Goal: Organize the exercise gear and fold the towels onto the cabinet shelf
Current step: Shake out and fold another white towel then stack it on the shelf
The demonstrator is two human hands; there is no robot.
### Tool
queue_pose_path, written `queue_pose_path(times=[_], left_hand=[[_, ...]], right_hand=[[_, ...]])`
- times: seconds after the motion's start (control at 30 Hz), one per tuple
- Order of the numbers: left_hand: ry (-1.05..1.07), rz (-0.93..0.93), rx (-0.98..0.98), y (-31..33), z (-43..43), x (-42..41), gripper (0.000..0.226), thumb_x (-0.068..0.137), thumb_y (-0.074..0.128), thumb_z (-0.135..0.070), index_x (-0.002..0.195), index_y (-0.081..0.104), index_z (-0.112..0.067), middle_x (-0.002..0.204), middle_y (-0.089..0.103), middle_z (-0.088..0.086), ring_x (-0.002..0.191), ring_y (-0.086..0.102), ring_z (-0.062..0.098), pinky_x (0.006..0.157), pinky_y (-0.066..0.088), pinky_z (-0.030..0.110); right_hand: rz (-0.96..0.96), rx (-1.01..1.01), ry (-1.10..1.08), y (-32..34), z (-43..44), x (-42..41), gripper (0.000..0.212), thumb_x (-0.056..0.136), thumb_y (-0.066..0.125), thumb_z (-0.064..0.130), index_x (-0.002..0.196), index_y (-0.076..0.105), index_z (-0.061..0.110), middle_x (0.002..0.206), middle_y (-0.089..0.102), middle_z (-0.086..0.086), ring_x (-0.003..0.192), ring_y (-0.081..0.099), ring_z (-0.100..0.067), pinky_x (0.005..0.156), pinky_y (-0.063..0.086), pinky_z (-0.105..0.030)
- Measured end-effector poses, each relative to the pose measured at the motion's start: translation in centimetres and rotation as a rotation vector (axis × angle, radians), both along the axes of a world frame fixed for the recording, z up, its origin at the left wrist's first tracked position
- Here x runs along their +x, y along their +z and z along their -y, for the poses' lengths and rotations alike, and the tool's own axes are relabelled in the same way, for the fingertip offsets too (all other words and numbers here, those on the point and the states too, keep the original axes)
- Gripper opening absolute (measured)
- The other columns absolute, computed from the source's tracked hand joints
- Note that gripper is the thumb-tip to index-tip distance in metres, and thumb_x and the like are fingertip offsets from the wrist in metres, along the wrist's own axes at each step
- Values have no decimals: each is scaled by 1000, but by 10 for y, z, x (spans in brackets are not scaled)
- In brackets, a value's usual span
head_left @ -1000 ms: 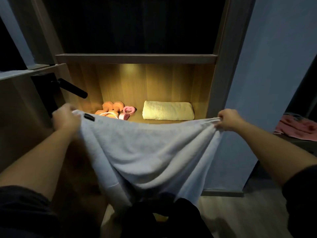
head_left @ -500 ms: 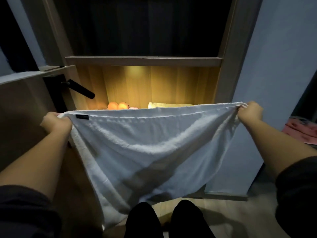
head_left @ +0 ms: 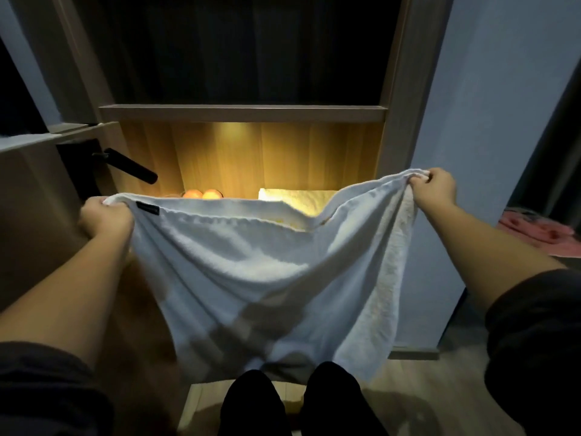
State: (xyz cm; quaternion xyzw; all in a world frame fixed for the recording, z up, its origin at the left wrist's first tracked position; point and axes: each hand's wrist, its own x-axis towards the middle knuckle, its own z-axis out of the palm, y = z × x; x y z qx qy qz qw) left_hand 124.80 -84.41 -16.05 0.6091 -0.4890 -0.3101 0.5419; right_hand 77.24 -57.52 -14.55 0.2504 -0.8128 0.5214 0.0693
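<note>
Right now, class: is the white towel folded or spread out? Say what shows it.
Spread. The left hand and right hand each grip a top corner of the towel, which hangs open between them.

The towel hangs before the shelf, hiding the folded towel behind.

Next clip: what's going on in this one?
A person holds a white towel spread open in front of a lit cabinet. The left hand grips one top corner and the right hand grips the other. The towel hangs loose and is not yet folded. On the shelf behind it lie a folded yellow towel and some orange gear, both partly hidden by the towel's top edge.
</note>
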Motion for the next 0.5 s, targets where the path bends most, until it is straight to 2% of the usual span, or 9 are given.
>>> queue_pose_path(times=[0.03, 0.1, 0.13, 0.2, 0.27, 0.37, 0.43, 0.5], left_hand=[[-20, 17, -22, 1, -8, -9, 32, 95, 42, -7, 119, 60, 2, 106, 56, 15, 106, 56, 35, 80, 34, 30], [-79, 51, -57, 9, -25, -31, 37, 97, 38, -6, 127, 55, 7, 126, 58, 26, 121, 52, 40, 87, 40, 34], [-123, 67, -61, 14, -33, -44, 36, 98, 37, -8, 124, 57, 7, 128, 57, 28, 120, 52, 40, 87, 41, 35], [-302, 122, -125, 22, -53, -72, 28, 98, 41, -11, 102, 66, 1, 111, 61, 28, 103, 56, 38, 77, 39, 34], [-627, 189, -216, 25, -80, -100, 23, 98, 48, -19, 83, 63, -12, 89, 61, 12, 88, 54, 26, 70, 37, 30], [-1009, 388, -227, 23, -114, -128, 22, 87, 61, -54, 97, 64, -35, 100, 61, -18, 95, 55, -1, 77, 39, 19], [-1097, 469, -278, 21, -127, -135, 24, 81, 63, -62, 100, 60, -48, 100, 58, -32, 98, 51, -14, 79, 36, 16], [-1132, 416, -322, 19, -132, -139, 13, 85, 66, -50, 98, 64, -50, 95, 64, -35, 95, 55, -18, 77, 39, 17]], right_hand=[[-6, -29, 54, 1, 4, 10, 17, 92, 56, 21, 97, 63, 7, 92, 62, -12, 89, 59, -27, 72, 42, -31], [-37, -71, 203, 5, 14, 36, 13, 92, 57, 21, 97, 64, 11, 91, 62, -7, 85, 57, -19, 72, 44, -29], [-61, -78, 289, 9, 19, 52, 11, 92, 58, 21, 97, 64, 13, 90, 62, -3, 82, 57, -15, 71, 44, -26], [-104, -70, 475, 18, 27, 88, 7, 93, 60, 21, 96, 65, 17, 87, 62, 3, 76, 57, -3, 65, 43, -16], [-141, -66, 646, 24, 34, 123, 5, 92, 63, 21, 94, 66, 18, 84, 62, 6, 73, 56, 2, 61, 44, -11], [-136, -68, 804, 28, 34, 162, 7, 92, 66, 22, 94, 69, 16, 87, 66, 4, 82, 62, -7, 69, 51, -18], [-103, -67, 849, 29, 30, 174, 13, 91, 67, 21, 96, 71, 10, 92, 68, -4, 88, 65, -17, 76, 55, -29], [-62, -65, 874, 28, 26, 179, 18, 90, 68, 18, 99, 71, 3, 96, 69, -13, 88, 64, -21, 79, 56, -36]])
